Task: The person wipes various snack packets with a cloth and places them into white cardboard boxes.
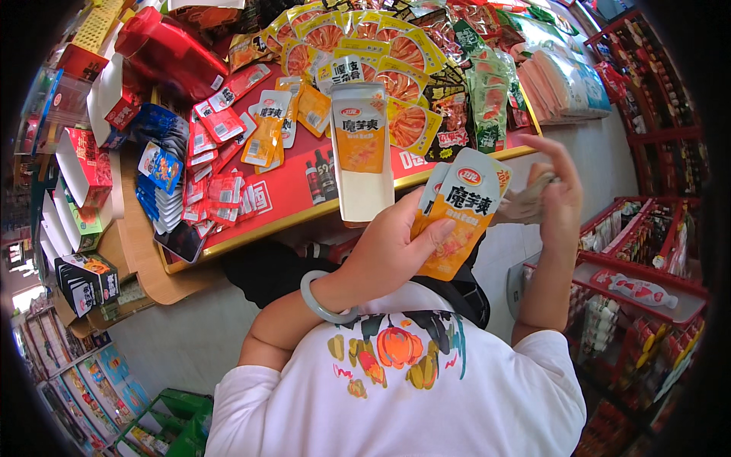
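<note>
My left hand (394, 240), with a pale bangle on its wrist, grips a small stack of orange-and-white snack packets (465, 211). The thumb presses on the front packet. To the right of them, my right hand (557, 194) is raised with its index finger stretched out. A crumpled greyish-beige thing (522, 203), perhaps a cloth, shows behind its fingers; whether they hold it is unclear. Ahead of my left hand, a tall, narrow white carton (365, 197) sits at the table's front edge. An orange-and-white packet front (361, 140) shows in its upper part.
The red tabletop (285, 211) has a gold rim. It bears orange packets (265, 128), red packets (220, 123), blue packets (163, 168), yellow-edged snack bags (408, 123) and a phone (183, 243). Cartons (85, 165) line the left; red racks (642, 240) stand right.
</note>
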### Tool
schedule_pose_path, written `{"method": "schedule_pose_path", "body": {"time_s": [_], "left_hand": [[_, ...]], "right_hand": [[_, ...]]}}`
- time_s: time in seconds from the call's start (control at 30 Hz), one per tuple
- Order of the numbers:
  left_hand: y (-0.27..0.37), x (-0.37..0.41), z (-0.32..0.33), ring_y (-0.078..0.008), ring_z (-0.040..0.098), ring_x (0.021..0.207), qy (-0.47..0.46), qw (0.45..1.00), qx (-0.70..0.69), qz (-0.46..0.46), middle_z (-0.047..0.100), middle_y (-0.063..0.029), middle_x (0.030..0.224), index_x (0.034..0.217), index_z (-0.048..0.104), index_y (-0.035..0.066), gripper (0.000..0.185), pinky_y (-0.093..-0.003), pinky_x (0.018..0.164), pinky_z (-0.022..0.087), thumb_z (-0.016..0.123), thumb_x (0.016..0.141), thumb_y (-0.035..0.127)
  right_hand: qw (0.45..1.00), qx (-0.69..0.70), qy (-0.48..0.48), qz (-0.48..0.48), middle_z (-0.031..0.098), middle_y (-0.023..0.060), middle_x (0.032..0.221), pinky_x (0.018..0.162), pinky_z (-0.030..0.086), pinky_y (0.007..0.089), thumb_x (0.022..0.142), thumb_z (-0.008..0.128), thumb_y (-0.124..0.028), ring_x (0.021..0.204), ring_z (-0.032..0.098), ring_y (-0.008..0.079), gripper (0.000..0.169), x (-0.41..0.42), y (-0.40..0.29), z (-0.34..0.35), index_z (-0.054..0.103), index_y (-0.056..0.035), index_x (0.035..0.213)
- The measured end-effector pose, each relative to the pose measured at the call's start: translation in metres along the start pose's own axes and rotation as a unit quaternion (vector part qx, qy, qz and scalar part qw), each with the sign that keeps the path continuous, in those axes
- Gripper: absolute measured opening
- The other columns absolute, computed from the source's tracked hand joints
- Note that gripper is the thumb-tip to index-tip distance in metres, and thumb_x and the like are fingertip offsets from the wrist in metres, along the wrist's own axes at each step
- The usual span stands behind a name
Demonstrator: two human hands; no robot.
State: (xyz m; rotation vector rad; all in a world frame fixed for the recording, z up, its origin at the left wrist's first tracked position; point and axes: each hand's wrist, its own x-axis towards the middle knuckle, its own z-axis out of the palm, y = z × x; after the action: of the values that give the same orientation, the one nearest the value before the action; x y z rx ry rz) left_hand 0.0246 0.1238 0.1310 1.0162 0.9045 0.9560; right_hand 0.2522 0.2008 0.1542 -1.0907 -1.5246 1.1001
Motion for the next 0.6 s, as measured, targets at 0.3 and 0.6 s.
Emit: {"method": "schedule_pose_path", "body": {"time_s": [0.3,0.6], "left_hand": [[0.002,0.003,0.002,-0.0103,0.059,0.098,-0.014,0.999,-0.048,0.022,0.062,-0.0068,0.108,0.128,0.044,-0.001,0.040,-0.0274,0.084,0.049,0.058,0.095,0.018],[-0.002,0.004,-0.007,-0.0204,0.060,0.093,-0.029,0.997,0.045,0.047,0.062,-0.0111,0.106,0.124,0.049,-0.002,0.041,-0.0314,0.085,0.047,0.061,0.093,0.023]], "right_hand": [[0.994,-0.091,-0.048,0.024,0.054,-0.0037,0.069,0.051,0.041,0.0165,0.085,0.070,-0.010,0.061,0.053,0.0009,0.016,-0.012,-0.011,0.037,0.060,-0.0015,0.094],[0.995,-0.044,-0.030,0.090,0.056,-0.0030,0.071,0.056,0.041,0.0180,0.089,0.068,-0.016,0.065,0.050,0.0014,0.017,-0.016,-0.002,0.045,0.060,-0.0011,0.092]]}}
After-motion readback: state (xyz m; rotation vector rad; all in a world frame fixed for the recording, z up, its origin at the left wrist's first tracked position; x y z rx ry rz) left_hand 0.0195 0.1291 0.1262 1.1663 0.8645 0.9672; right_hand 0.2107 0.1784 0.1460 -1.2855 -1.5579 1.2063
